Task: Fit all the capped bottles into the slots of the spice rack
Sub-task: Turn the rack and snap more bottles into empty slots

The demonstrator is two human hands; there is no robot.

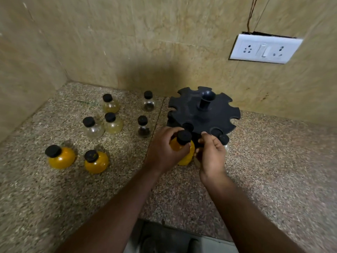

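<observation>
A round black spice rack (204, 110) with notched slots and a centre knob stands at the back right of the counter. My left hand (164, 148) is shut on an orange-filled bottle with a black cap (182, 143), held at the rack's near edge. My right hand (211, 156) pinches the rack's rim beside it. A clear capped bottle (224, 140) sits in a slot right of my right hand. Several capped bottles stand loose on the left: two orange ones (61, 157) (95, 161), pale yellow ones (110, 104) and clear ones (93, 126).
Beige tiled walls close the corner at the left and back. A white socket plate (264, 49) hangs on the back wall at the right. The speckled granite counter (273, 161) ends at its front edge near the bottom of the view.
</observation>
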